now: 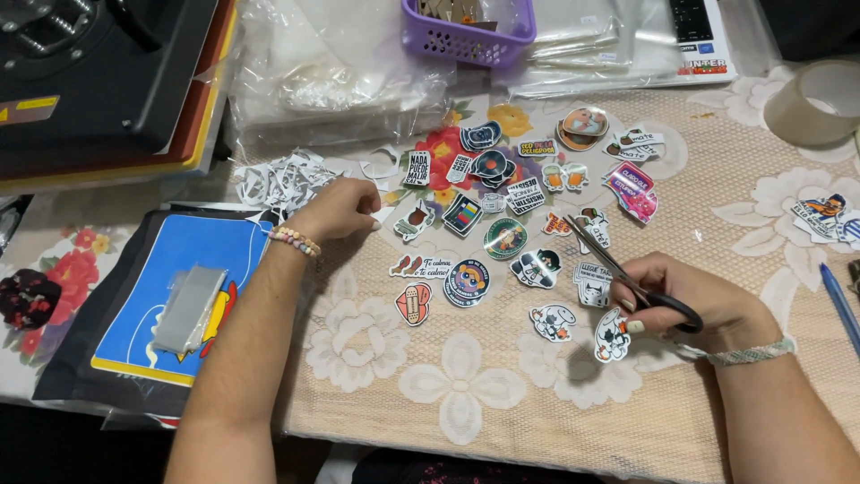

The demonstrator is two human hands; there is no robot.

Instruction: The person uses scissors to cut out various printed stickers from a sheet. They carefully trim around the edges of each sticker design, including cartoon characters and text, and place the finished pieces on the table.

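right hand [708, 300] closed around black-handled scissors [627, 278], blades together, tips aimed toward the far left over cut-out stickers [502, 224] spread across the middle of the lace tablecloth [466, 403]; left hand [340, 208] curled shut near the cloth's left edge, pinching a small white paper scrap [383, 213], just beside a heap of white trimmings [282, 179]; purple basket [466, 36] at the far edge; tape roll [815, 103] at the far right corner; blue pen [840, 305] along the right edge.
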